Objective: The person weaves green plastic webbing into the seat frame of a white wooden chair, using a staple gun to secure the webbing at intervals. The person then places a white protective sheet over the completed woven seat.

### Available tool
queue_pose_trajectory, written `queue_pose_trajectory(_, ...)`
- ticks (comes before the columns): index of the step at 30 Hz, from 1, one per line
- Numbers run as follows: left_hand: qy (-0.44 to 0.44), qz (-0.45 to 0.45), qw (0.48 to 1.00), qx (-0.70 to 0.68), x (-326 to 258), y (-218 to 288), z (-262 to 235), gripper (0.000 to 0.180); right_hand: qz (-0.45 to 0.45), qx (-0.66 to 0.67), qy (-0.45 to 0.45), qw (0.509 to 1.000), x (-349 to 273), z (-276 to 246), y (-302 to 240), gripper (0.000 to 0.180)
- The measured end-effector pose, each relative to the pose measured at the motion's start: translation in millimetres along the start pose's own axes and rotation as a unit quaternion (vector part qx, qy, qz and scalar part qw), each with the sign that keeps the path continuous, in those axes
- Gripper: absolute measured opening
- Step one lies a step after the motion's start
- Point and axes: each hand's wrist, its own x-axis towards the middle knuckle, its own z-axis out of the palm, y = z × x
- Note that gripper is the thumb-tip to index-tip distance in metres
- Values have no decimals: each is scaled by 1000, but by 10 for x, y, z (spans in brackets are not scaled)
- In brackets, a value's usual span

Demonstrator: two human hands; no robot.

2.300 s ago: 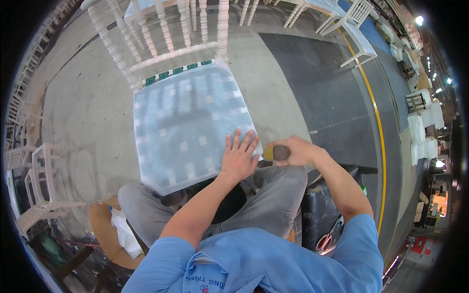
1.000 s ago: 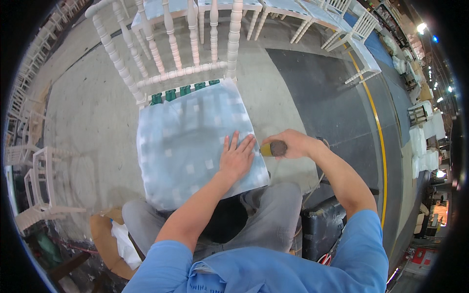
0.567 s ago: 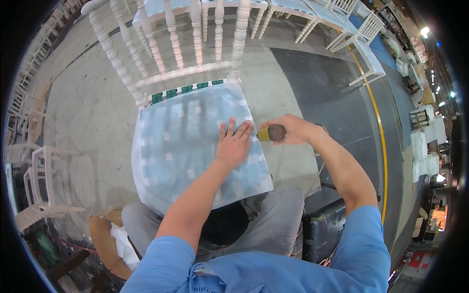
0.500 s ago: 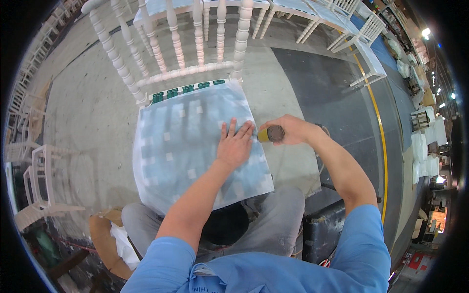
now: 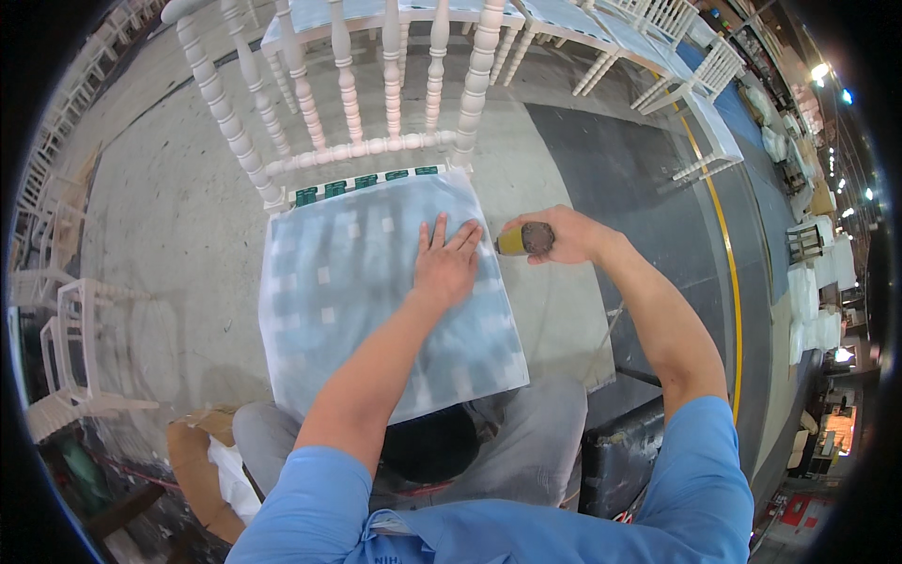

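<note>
Concrete floor [image 5: 141,216], white chairs far. Left hand [image 5: 446,263] flat, fingers spread, on pale seat cushion [image 5: 376,291]; right hand [image 5: 564,235] closed around yellow-dark tool [image 5: 521,241], tip hidden.

Thin film, painted wood and rough concrete

A translucent, faintly glossy plastic sheet [image 5: 376,301] lies smooth over the pale blue checked cloth seat cushion under the left hand [image 5: 446,268]; the white turned-spindle wooden chair back [image 5: 357,141] looks painted with a soft sheen; the yellow tool with a dark, matt, rough-looking cap [image 5: 526,240] sits in the right hand [image 5: 568,235]; the grey concrete floor [image 5: 160,216] is matt and mottled.
</note>
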Motion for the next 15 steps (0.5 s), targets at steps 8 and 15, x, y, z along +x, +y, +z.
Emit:
queue_pose_trajectory(8,-23,5,1000,-8,42,12,18,53,24,6,-21,999,210,52,166,64)
queue_pose_trajectory(15,-13,-22,1000,0,295,-142,8,52,6,16,10,1000,260,-135,183,63)
